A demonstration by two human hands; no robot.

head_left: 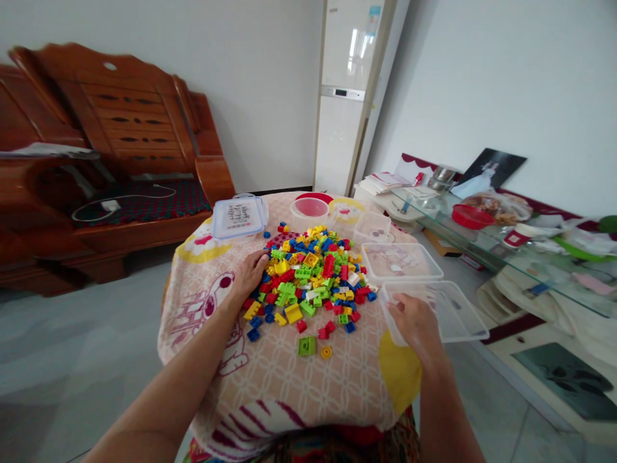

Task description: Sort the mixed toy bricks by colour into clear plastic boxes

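A loose pile of toy building bricks (308, 273) in red, yellow, green, blue and white lies on the cloth-covered table. My left hand (250, 273) rests against the pile's left edge, its fingers stretched out and the tips partly hidden among bricks. At the right, my right hand (412, 315) is over the left side of a clear plastic container (460, 315), fingers bent together; what they hold, if anything, is too small to make out. Another clear rectangular container (402, 262) sits just behind. Nearest me lie a green brick (306, 346) and a small yellow round piece (326, 352).
Behind the pile stand a round clear tub (310, 211), a smaller clear tub (372, 226) and a lidded box (240, 217) with dark print. A glass-topped cabinet (525, 273) with a red bowl (472, 216) is at right. A wooden chair (130, 128) stands left.
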